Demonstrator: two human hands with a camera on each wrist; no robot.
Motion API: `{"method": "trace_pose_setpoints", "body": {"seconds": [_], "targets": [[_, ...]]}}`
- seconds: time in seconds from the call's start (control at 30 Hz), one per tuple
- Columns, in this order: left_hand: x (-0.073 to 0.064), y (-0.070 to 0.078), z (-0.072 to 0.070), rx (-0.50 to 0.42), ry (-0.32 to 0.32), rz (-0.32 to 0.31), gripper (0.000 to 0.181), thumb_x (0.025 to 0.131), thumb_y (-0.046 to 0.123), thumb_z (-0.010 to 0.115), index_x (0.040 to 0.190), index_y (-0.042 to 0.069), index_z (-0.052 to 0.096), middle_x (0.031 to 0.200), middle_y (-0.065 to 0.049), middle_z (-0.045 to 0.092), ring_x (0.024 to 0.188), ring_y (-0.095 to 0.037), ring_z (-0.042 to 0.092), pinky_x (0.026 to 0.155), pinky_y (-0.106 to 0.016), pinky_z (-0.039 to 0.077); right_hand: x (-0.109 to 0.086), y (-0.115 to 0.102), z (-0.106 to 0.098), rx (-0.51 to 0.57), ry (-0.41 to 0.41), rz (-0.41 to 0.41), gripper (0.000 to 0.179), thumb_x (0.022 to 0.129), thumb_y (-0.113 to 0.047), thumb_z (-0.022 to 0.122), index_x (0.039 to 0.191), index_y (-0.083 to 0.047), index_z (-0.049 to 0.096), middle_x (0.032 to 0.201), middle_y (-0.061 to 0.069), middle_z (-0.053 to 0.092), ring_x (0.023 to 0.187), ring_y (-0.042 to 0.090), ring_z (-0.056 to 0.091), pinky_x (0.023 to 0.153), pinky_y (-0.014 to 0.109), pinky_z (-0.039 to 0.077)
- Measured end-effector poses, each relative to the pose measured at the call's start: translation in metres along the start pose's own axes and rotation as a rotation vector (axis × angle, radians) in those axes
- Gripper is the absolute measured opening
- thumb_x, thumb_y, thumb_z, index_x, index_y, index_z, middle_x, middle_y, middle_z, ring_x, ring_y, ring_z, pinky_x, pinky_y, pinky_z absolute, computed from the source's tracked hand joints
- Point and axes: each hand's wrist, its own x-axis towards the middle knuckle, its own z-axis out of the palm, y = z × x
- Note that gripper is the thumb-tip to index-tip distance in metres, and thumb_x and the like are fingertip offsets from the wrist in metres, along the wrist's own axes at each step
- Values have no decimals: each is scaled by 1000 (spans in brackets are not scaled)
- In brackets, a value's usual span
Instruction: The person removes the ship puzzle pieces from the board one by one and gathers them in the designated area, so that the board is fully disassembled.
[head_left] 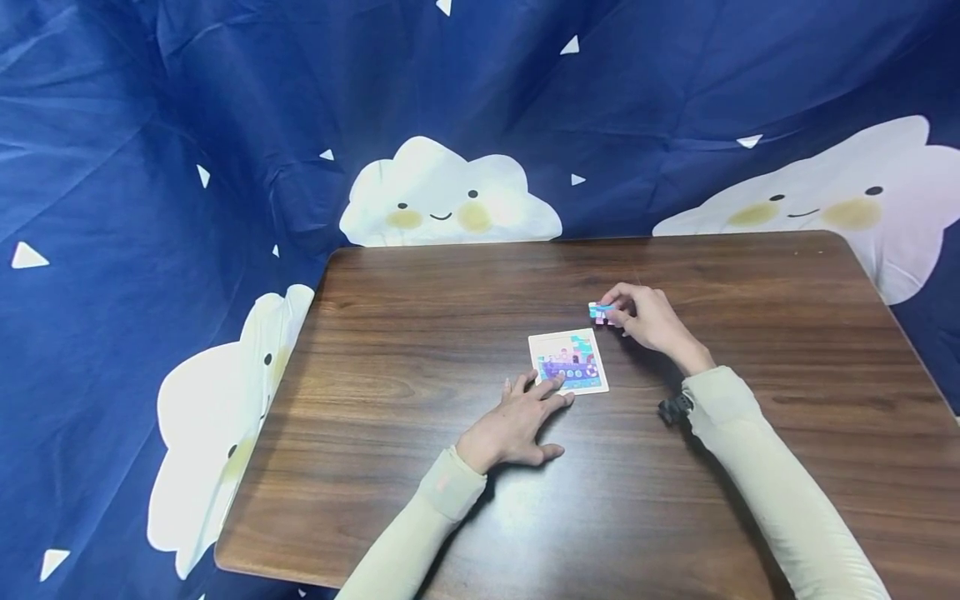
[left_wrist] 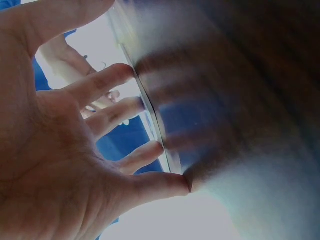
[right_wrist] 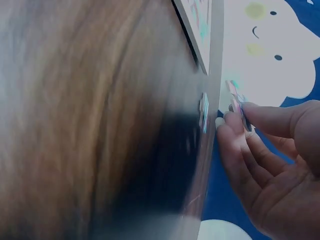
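Observation:
A square jigsaw puzzle [head_left: 572, 372] in a white frame, with a purple ship picture, lies on the table. My left hand [head_left: 517, 423] has its fingers spread, with fingertips on the puzzle's near left edge and the thumb out to the side. In the left wrist view, the fingertips of the left hand [left_wrist: 90, 145] meet the board's thin edge. Beyond the puzzle's far right corner, my right hand [head_left: 648, 321] pinches a small jigsaw piece [right_wrist: 237, 95] between thumb and fingers. Another jigsaw piece [right_wrist: 204, 112] lies on the table near those fingertips in the right wrist view.
The brown wooden table [head_left: 405, 333] has rounded corners. Behind it and at its left hangs a blue curtain [head_left: 247, 108] with white clouds. A small black device [head_left: 675, 408] sits at the right wrist.

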Motion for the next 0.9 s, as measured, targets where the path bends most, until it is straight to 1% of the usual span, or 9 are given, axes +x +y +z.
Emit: {"method": "trace_pose_setpoints", "body": {"seconds": [0.1,0.23,0.33,0.47,0.63,0.9], "targets": [[0,0,-1,0,6,3,81,88,46,78,159,24,46,173,-5,30,154,-46,30,117,-72,34,2,6,-6,6,9,25,14,97,-1,67,111,-2,72,98,21,75,77,27,72,60,22,56],[0,0,-2,0,-3,-3,81,89,46,77,159,24,45,173,-5,29,155,-45,29,119,-71,33,4,15,-12,21,5,58,15,98,-3,67,113,-3,72,99,21,75,76,21,73,65,20,56],[0,1,-1,7,-8,-8,81,89,47,77,159,24,45,173,-4,29,155,-44,29,119,-70,33,5,22,-15,54,-6,89,16,99,-1,66,113,-1,71,99,23,74,73,16,72,65,25,61],[0,1,0,10,-7,-6,80,89,47,77,159,24,45,173,-4,30,155,-44,30,118,-70,34,7,29,-19,80,-14,108,16,98,1,64,112,1,71,98,24,72,70,10,69,65,28,62],[0,0,-1,10,3,-4,80,89,48,77,159,24,46,172,-4,31,155,-44,30,118,-70,35,10,33,-23,99,-22,117,17,99,1,63,114,3,70,101,27,71,70,8,67,64,26,62],[0,-2,1,-7,17,9,78,88,47,78,157,23,49,172,-5,31,153,-47,32,117,-72,34,12,39,-24,87,-42,174,19,100,0,62,116,6,69,104,28,70,71,8,65,62,26,61]]}}
